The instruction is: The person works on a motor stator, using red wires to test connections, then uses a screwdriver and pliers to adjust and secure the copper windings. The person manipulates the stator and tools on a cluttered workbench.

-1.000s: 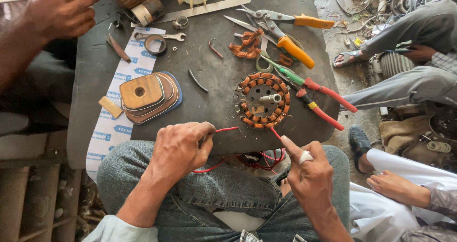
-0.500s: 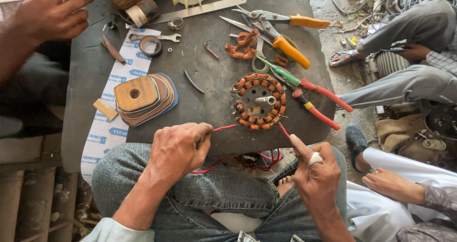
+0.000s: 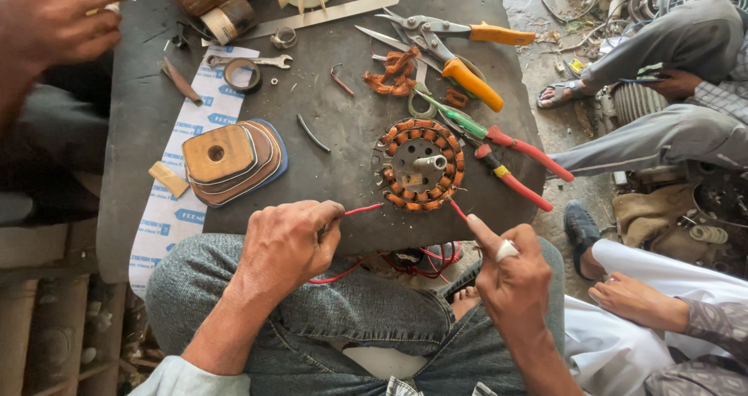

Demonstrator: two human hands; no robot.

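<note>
Bare forearms, denim lap
Blue-grey jeans are worn; a silver ring (image 3: 506, 249) is seen on the right hand (image 3: 514, 275).

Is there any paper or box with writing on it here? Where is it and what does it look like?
Long white paper strip with blue printed patches: lies on the dark board's left edge, under the stacked wooden blocks.
No boxes or screens are visible.

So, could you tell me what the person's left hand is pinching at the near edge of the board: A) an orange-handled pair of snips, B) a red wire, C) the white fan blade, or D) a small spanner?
B: the left hand is closed on a red wire that runs toward the copper-wound stator.
</note>
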